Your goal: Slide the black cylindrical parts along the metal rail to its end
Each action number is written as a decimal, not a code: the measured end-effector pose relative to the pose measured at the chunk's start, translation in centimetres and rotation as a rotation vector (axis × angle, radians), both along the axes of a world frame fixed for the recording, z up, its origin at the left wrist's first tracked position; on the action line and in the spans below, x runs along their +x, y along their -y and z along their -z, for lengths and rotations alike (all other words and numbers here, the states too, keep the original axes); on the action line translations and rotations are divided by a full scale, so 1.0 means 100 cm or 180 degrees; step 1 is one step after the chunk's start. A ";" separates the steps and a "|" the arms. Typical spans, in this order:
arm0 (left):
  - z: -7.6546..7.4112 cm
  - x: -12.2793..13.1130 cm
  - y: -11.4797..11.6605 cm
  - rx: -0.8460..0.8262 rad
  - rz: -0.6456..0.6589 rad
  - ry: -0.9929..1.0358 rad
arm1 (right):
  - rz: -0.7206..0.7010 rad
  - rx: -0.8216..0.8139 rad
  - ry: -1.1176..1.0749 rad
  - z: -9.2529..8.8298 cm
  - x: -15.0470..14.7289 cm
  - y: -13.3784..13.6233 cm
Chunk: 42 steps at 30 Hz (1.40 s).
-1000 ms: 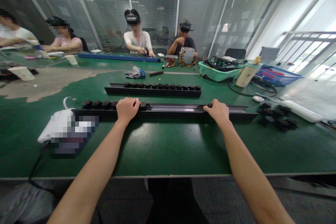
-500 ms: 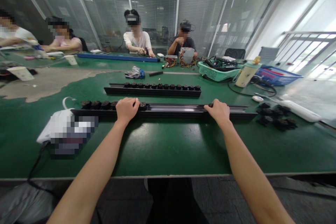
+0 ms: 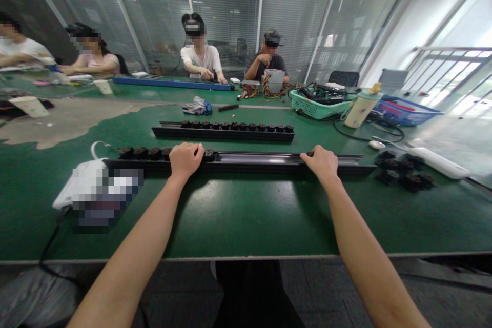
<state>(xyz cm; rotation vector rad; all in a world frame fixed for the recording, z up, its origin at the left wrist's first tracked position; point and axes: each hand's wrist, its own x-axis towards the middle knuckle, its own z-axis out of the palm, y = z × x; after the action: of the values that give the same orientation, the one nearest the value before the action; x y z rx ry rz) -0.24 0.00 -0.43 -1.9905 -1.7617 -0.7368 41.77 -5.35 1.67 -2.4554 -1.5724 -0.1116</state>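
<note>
A long black metal rail [image 3: 261,159] lies across the green table before me, its open channel facing up. Several black socket-like modules [image 3: 154,153] sit in its left part. My left hand [image 3: 186,160] is closed over the rail among these modules, with one module showing just right of its thumb. Farther right, my right hand [image 3: 323,162] is closed at the channel, thumb and fingers around a small dark module [image 3: 309,154] that is mostly hidden. Beyond the right end lies a pile of loose black modules [image 3: 403,169].
A second black rail [image 3: 223,134] filled with modules lies behind. Farther back are gloves [image 3: 197,106], a green basket [image 3: 321,107], a bottle [image 3: 362,107] and a blue basket [image 3: 409,111]. A white adapter [image 3: 82,182] stands at left. Several co-workers sit across the table.
My right hand has shifted very slightly to the right along the rail. My left hand and the rail stay where they were.
</note>
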 end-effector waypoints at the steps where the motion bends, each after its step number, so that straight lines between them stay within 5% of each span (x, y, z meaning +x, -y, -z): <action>1: 0.000 0.000 0.000 0.0002 -0.0002 0.0002 | 0.0018 0.0001 -0.0009 0.000 0.000 0.000; 42: 0.001 -0.001 -0.001 0.0080 0.0036 -0.0082 | 0.0302 -0.0133 -0.0242 -0.004 -0.004 0.003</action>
<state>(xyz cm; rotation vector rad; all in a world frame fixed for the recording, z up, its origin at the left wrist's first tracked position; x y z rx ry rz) -0.33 0.14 -0.54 -1.9862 -1.7198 -0.7301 41.40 -5.61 2.10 -2.5347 -1.4422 -0.0007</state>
